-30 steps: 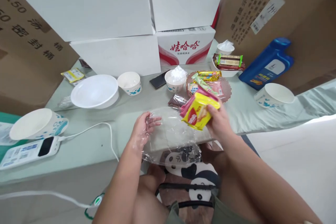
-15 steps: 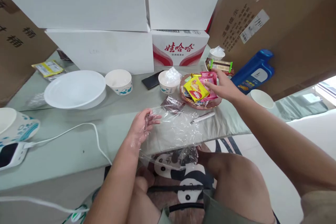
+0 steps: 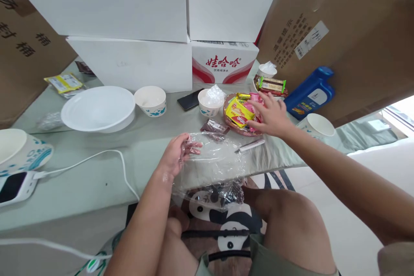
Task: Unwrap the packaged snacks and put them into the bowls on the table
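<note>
My left hand is at the table's front edge with a clear plastic bag. Its fingers reach inside the bag's mouth and keep it up, while the rest hangs over the edge. Over the round basket of wrapped snacks, my right hand has its fingers spread and touches the packets. A yellow snack packet lies on top at the left, with pink packets beside it, partly under my fingers. Between the basket and my left hand lies a dark brown packet.
Behind the basket are a paper bowl with clear plastic, a phone and a red-and-white box. A pen-like object lies in front. A blue bottle stands right. Paper bowls, a white basin and a cable are left.
My right hand has spread its fingers and shifted slightly down over the basket, and the packets under it have moved. My left hand keeps the bag in place. The view has shifted slightly.
</note>
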`<action>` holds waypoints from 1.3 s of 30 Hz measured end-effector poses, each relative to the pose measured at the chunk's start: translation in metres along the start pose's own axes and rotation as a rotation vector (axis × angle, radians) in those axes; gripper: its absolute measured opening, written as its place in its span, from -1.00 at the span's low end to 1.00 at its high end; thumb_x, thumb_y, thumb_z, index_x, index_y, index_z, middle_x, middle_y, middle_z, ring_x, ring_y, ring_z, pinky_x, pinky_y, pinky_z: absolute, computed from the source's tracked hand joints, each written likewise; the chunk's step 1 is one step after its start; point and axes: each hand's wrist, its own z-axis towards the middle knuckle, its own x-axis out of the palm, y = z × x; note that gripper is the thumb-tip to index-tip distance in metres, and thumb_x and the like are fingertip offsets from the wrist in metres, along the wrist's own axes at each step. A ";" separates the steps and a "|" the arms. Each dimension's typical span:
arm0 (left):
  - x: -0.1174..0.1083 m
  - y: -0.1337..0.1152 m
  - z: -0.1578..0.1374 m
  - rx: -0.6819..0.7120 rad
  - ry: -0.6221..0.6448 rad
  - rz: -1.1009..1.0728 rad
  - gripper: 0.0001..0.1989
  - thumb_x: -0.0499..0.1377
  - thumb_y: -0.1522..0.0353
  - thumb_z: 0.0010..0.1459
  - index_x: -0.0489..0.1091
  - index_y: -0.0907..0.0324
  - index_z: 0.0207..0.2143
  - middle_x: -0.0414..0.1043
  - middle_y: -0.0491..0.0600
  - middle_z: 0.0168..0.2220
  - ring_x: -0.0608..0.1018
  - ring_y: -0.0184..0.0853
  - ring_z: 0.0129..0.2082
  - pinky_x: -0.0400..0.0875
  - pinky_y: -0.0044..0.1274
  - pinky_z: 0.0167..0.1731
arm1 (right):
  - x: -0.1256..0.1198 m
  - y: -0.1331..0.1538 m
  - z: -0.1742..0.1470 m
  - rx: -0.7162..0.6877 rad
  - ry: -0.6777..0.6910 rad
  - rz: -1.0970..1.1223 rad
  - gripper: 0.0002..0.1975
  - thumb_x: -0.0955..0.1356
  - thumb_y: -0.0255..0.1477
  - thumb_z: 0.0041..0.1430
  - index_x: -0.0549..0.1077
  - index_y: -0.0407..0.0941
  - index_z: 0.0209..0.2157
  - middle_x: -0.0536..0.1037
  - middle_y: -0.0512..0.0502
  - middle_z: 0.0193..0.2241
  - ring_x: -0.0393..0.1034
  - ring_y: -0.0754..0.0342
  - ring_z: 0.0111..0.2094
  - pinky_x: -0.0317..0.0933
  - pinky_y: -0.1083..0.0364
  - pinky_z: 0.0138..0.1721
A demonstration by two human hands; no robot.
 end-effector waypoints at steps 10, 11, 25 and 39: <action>-0.029 0.000 -0.006 0.132 0.186 0.256 -0.68 0.27 0.14 0.00 0.28 0.18 -0.46 0.59 0.05 -0.44 0.61 -0.34 -0.55 -0.09 -0.69 -0.75 | 0.046 0.097 -0.070 0.038 0.093 0.822 -0.68 0.38 -0.15 0.23 0.48 -0.07 -0.11 0.65 -0.17 -0.20 0.57 -0.08 -0.16 0.44 -0.06 -0.12; -0.034 0.000 -0.007 0.147 0.187 0.328 -0.69 0.28 0.14 0.01 0.31 0.18 -0.45 0.59 0.04 -0.42 0.62 -0.34 -0.52 -0.04 -0.69 -0.73 | 0.053 0.099 -0.070 0.093 0.092 0.854 -0.72 0.34 -0.15 0.25 0.47 -0.07 -0.22 0.62 -0.10 -0.36 0.55 -0.02 -0.31 0.42 -0.01 -0.24; -0.037 0.004 0.012 0.351 -0.077 0.674 -0.70 0.27 0.20 0.07 0.53 0.18 -0.19 0.52 -0.04 -0.38 0.35 -0.45 -0.55 0.24 -0.57 -0.54 | 0.055 0.084 -0.074 0.228 0.238 0.693 -0.63 0.22 -0.13 0.22 0.44 -0.08 -0.48 0.28 0.08 -0.72 0.16 0.11 -0.61 0.04 0.09 -0.46; -0.044 0.010 0.005 0.237 -0.175 0.919 -0.84 0.27 0.50 -0.13 0.51 0.21 -0.39 0.54 0.01 -0.36 0.50 -0.33 -0.40 0.31 -0.55 -0.40 | 0.042 0.068 -0.089 0.262 0.107 0.541 -0.63 0.24 -0.19 0.17 0.31 -0.04 -0.65 0.43 -0.02 -0.68 0.30 0.05 -0.58 0.07 0.08 -0.49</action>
